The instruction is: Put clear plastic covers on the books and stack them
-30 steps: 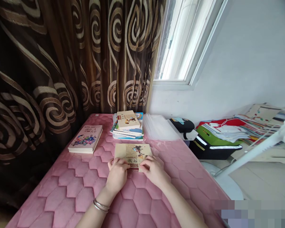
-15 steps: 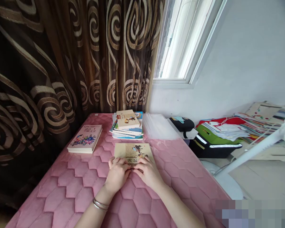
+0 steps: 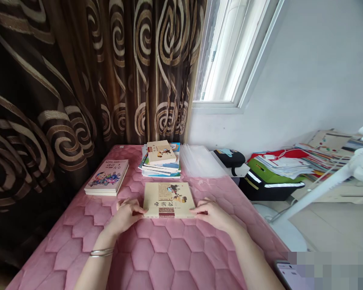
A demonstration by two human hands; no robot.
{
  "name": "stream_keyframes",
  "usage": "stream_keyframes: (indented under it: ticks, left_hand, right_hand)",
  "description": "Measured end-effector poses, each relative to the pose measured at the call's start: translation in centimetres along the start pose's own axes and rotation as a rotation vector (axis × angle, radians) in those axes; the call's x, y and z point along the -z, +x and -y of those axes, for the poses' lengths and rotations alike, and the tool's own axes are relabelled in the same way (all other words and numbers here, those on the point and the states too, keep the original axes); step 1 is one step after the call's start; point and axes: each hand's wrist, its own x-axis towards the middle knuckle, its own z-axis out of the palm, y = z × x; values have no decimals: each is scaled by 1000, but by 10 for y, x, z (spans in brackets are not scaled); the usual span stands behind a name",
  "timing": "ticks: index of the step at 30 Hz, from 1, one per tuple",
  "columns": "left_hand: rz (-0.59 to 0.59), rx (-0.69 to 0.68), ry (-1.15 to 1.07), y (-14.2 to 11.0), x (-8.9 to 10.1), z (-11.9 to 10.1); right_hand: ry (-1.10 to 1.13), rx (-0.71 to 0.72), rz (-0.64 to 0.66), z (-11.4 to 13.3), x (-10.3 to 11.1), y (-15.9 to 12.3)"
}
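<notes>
A cream-coloured book [image 3: 166, 197] with dark lettering and a small figure drawing lies flat in front of me, its spine toward me. My left hand [image 3: 128, 214] pinches its near left corner between thumb and fingers. At the near right corner, my right hand [image 3: 211, 213] does the same, closed on the edge. Two silvery bangles [image 3: 101, 252] circle my left wrist. Beyond this book is a stack of thin books [image 3: 160, 170], topped by a smaller cream book [image 3: 161, 152]. To the left lie pale pink books [image 3: 107, 177] with a cartoon cover.
All of these lie on a pink quilted surface [image 3: 178, 257] with a glossy clear covering. Translucent plastic sheets [image 3: 201, 162] rest at its far right. A white fan [image 3: 317, 193], a black and green bag [image 3: 269, 181] and piled papers stand to the right. Patterned curtains [image 3: 145, 72] hang at left.
Both hands have moved apart, from the book's near edge to its two near corners. The lettering and spine band, partly covered before, now show. The book stays about where it was.
</notes>
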Motion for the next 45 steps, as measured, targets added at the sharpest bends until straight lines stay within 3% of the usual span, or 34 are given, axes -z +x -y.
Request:
stream_keyframes:
  ticks: [6,11,20,26,34,40,45]
  left_hand:
    - [-41,-3,52,-1,1,-6]
    - [-150,-57,114,-2,-10,-28]
    - [-218,-206,134,9,-52,-70]
    - [-242,-184,93,11,-56,-69]
    - [-168,-207,21,8,-40,-51]
    - [-66,-146,-100,5,-21,-14]
    - [-34,-124,-195,7,-18,4]
  right_hand:
    - [22,5,-13,0,-1,1]
    - [3,37,-59,2,-8,3]
    - [-170,160,-215,63,-58,25]
    - [-261,171,-278,65,-74,31]
    - [-172,74,-197,57,-52,21]
    - [-86,-49,-101,19,-17,8]
    - [-17,-62,-36,-5,-5,3]
